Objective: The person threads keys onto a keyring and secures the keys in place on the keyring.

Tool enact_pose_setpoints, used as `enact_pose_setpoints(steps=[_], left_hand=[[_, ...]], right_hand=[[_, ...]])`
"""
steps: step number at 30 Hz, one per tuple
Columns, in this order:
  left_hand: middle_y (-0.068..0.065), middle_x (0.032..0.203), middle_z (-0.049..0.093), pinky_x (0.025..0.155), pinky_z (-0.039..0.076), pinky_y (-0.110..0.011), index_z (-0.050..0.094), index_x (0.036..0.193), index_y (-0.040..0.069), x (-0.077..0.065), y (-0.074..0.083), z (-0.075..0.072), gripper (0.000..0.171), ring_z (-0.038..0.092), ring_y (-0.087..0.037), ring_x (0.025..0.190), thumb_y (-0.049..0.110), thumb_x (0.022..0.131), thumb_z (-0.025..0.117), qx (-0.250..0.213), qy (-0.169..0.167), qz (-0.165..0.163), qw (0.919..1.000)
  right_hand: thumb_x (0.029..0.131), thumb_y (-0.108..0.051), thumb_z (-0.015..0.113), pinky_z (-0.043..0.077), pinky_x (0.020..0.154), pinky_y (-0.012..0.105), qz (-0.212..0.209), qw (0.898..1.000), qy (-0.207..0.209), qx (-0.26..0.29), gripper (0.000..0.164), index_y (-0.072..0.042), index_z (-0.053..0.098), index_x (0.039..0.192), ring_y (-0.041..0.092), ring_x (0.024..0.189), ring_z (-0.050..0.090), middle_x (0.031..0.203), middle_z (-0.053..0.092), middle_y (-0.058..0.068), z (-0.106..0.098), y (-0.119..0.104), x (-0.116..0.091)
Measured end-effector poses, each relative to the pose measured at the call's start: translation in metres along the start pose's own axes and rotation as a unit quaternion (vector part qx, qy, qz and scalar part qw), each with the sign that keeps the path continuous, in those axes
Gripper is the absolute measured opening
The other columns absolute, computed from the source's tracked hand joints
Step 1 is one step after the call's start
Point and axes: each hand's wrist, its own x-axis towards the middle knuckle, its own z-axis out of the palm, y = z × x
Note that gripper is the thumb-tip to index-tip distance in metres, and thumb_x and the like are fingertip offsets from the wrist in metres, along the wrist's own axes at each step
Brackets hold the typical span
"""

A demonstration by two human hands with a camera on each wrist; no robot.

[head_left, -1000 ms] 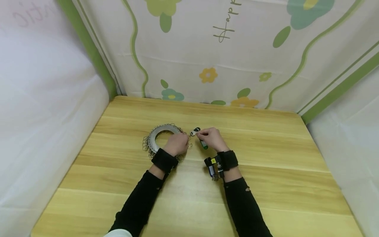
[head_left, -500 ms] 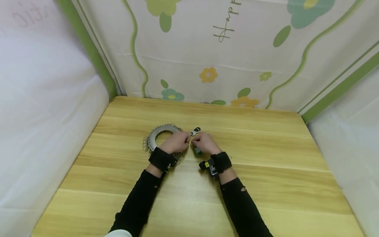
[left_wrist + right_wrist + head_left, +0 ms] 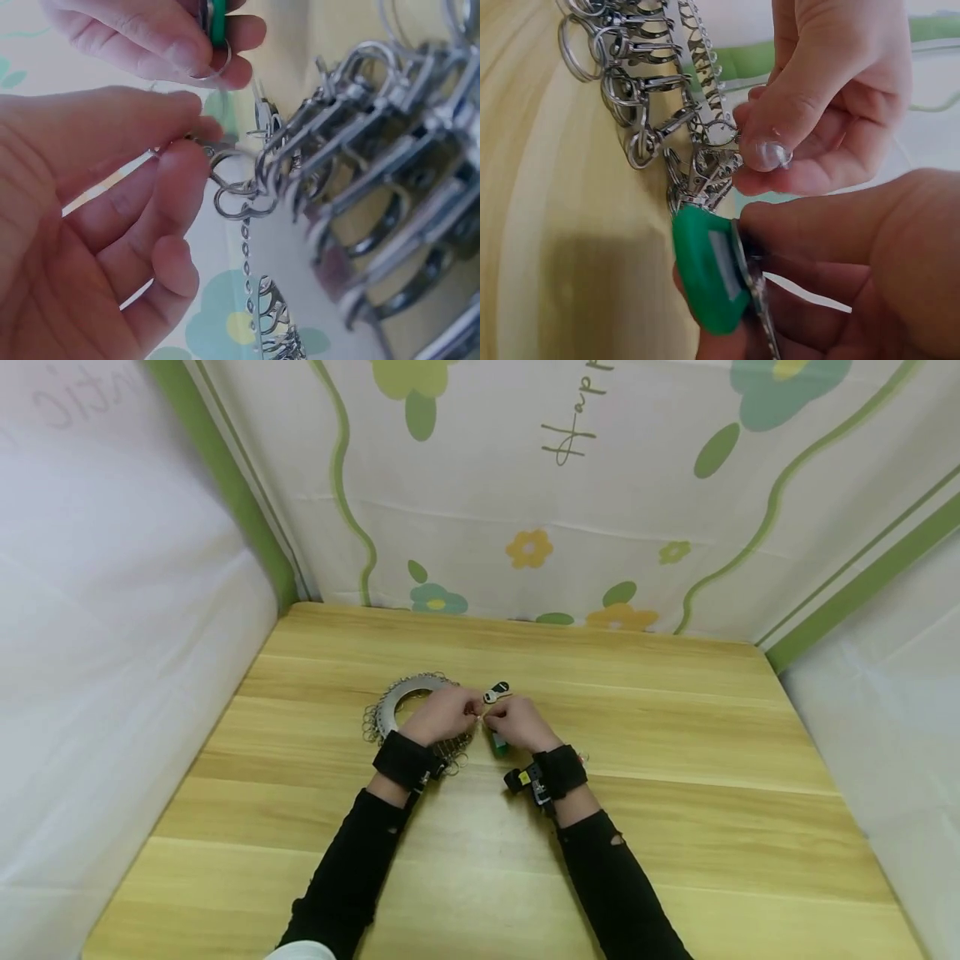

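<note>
"Where's the oblong green plastic tag (image 3: 499,745)?"
"Gripped in the right hand (image 3: 522,725), at five o'clock from its fingertips, long axis pointing likewise."
"Left hand (image 3: 441,714)?"
"Pinches a silver metal fitting (image 3: 229,159)."

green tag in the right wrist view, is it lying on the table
No, the right hand holds the green tag.

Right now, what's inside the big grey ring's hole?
Through the grey ring, the head view shows tabletop; the left hand covers part of the hole, so what's there is hidden.
</note>
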Motion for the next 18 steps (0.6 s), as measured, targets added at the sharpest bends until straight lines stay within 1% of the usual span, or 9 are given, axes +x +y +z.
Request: enact_pose_setpoints(steps=[2, 4, 8, 10, 11, 13, 15, 17, 18], left_hand=[[0.002, 0.083, 0.062, 0.068, 0.045, -0.027, 0.066, 0.085, 0.012, 0.0, -0.001, 0.0, 0.015, 0.054, -0.012, 0.072, -0.002, 0.085, 0.06, -0.002, 0.008, 0.011, 0.9999], [0.002, 0.083, 0.063, 0.069, 0.046, -0.027, 0.068, 0.084, 0.011, 0.0, -0.001, 0.0, 0.012, 0.056, -0.011, 0.073, 0.001, 0.087, 0.063, -0.004, 0.014, 0.021, 0.9997], [0.001, 0.083, 0.065, 0.071, 0.047, -0.028, 0.07, 0.087, 0.009, -0.002, 0.0, -0.003, 0.008, 0.058, -0.012, 0.075, 0.005, 0.09, 0.063, -0.024, 0.009, 0.027, 0.9993], [0.001, 0.084, 0.065, 0.073, 0.048, -0.031, 0.07, 0.089, 0.008, -0.004, 0.001, -0.006, 0.008, 0.059, -0.012, 0.076, 0.007, 0.091, 0.062, -0.036, 0.01, 0.026, 0.999], [0.001, 0.084, 0.066, 0.08, 0.048, -0.034, 0.07, 0.09, 0.008, -0.004, 0.0, -0.008, 0.009, 0.059, -0.012, 0.075, 0.009, 0.092, 0.062, -0.039, 0.012, 0.025, 0.9988], [0.002, 0.084, 0.066, 0.093, 0.042, -0.042, 0.071, 0.092, 0.009, -0.005, 0.0, -0.011, 0.01, 0.06, -0.011, 0.076, 0.012, 0.093, 0.062, -0.043, 0.018, 0.022, 0.9987], [0.0, 0.085, 0.067, 0.094, 0.041, -0.044, 0.071, 0.094, 0.008, -0.006, -0.002, -0.014, 0.012, 0.059, -0.011, 0.075, 0.014, 0.094, 0.061, -0.043, 0.023, 0.023, 0.9986], [-0.002, 0.086, 0.067, 0.093, 0.041, -0.043, 0.071, 0.095, 0.008, -0.006, -0.003, -0.016, 0.013, 0.059, -0.012, 0.074, 0.015, 0.094, 0.06, -0.045, 0.023, 0.025, 0.9984], [-0.004, 0.087, 0.067, 0.086, 0.045, -0.04, 0.071, 0.096, 0.007, -0.007, -0.004, -0.018, 0.013, 0.058, -0.012, 0.074, 0.014, 0.094, 0.06, -0.051, 0.021, 0.025, 0.9982]], right_hand=[[0.097, -0.013, 0.052, 0.029, 0.052, 0.026, 0.006, 1.0, 0.006, -0.004, 0.033, -0.003, 0.059, 0.066, 0.012, 0.046, 0.031, 0.053, 0.034, -0.001, -0.001, -0.001, 0.0], [0.097, -0.014, 0.054, 0.032, 0.053, 0.026, 0.014, 1.0, 0.015, -0.009, 0.027, -0.001, 0.066, 0.076, 0.013, 0.049, 0.036, 0.058, 0.043, 0.0, -0.001, -0.001, 0.0], [0.095, -0.014, 0.056, 0.039, 0.055, 0.027, 0.031, 0.999, 0.03, 0.0, 0.018, -0.003, 0.069, 0.089, 0.014, 0.057, 0.048, 0.075, 0.058, 0.002, -0.002, -0.002, 0.0], [0.095, -0.013, 0.057, 0.041, 0.057, 0.028, 0.034, 0.998, 0.042, 0.012, 0.016, -0.003, 0.069, 0.094, 0.016, 0.061, 0.052, 0.081, 0.062, 0.004, -0.004, -0.002, 0.0], [0.096, -0.014, 0.056, 0.042, 0.058, 0.028, 0.034, 0.998, 0.049, 0.015, 0.017, -0.004, 0.07, 0.096, 0.016, 0.064, 0.054, 0.083, 0.063, 0.005, -0.004, -0.002, 0.0], [0.096, -0.015, 0.056, 0.043, 0.06, 0.029, 0.033, 0.997, 0.066, 0.023, 0.018, -0.004, 0.07, 0.098, 0.016, 0.067, 0.055, 0.086, 0.064, 0.004, -0.005, -0.002, 0.0], [0.096, -0.017, 0.056, 0.044, 0.061, 0.03, 0.033, 0.995, 0.083, 0.031, 0.019, -0.005, 0.07, 0.099, 0.017, 0.069, 0.056, 0.088, 0.065, 0.004, -0.006, -0.002, 0.0], [0.095, -0.019, 0.057, 0.044, 0.06, 0.03, 0.037, 0.994, 0.094, 0.033, 0.019, -0.006, 0.07, 0.098, 0.016, 0.069, 0.056, 0.088, 0.065, 0.003, -0.007, -0.001, 0.0], [0.095, -0.019, 0.057, 0.043, 0.059, 0.03, 0.04, 0.994, 0.096, 0.034, 0.019, -0.005, 0.07, 0.098, 0.016, 0.067, 0.056, 0.087, 0.065, 0.003, -0.008, -0.001, 0.0]])
